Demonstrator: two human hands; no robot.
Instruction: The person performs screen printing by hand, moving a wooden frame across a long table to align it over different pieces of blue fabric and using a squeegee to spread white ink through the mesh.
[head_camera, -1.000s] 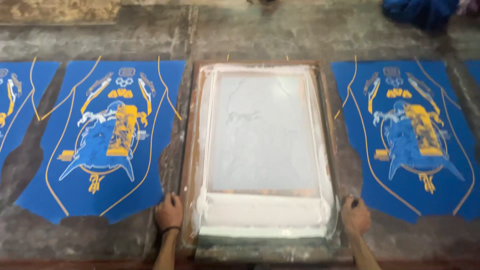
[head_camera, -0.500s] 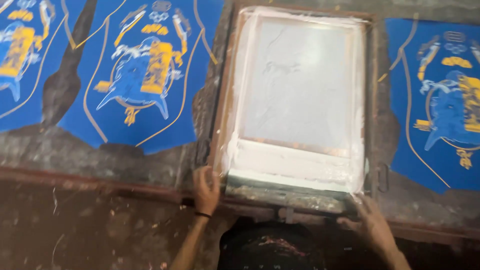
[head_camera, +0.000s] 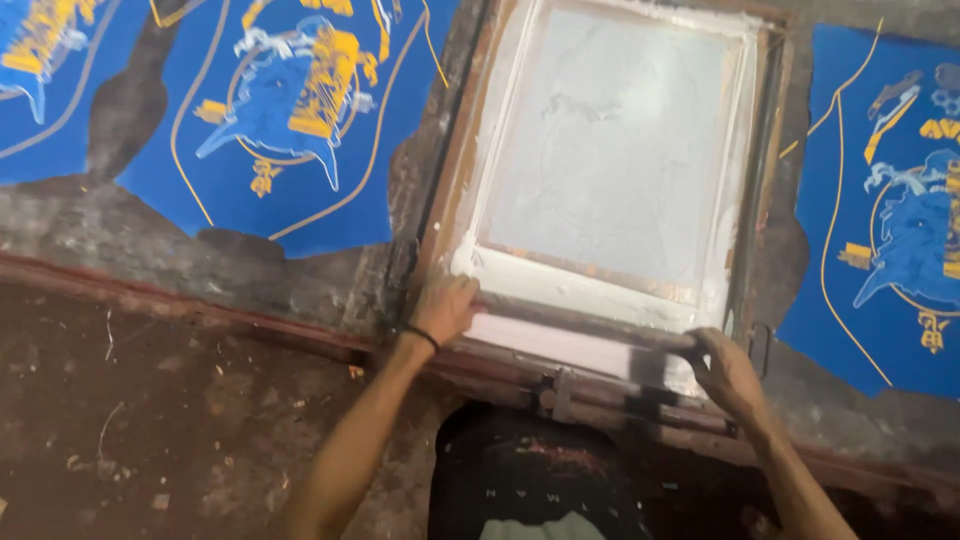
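screen (head_camera: 615, 150): wooden-framed printing screen, centre to upper right of the frame, lying flat on the surface (head_camera: 300, 275). Mesh is pale grey-white with a faint ghost of a design in it, and thick white ink is caked all round the inner edges.
squeegee (head_camera: 585, 325): long bar across the screen's near edge, lower centre, smeared white with ink.
left hand (head_camera: 445, 308): clamped over the squeegee's left end, black band on the wrist.
right hand (head_camera: 728, 372): gripping the squeegee's right end, fingers curled round it.
panels: three blue fabric pieces in view, each printed with a yellow and white crest. One at the far upper left (head_camera: 50, 80) (cut off), one just left of the screen (head_camera: 290, 110), one at the right edge (head_camera: 890, 230).
count: one screen, one squeegee, two hands, three panels.
surface: dark, stained and grimy, with a reddish rail along its near edge.
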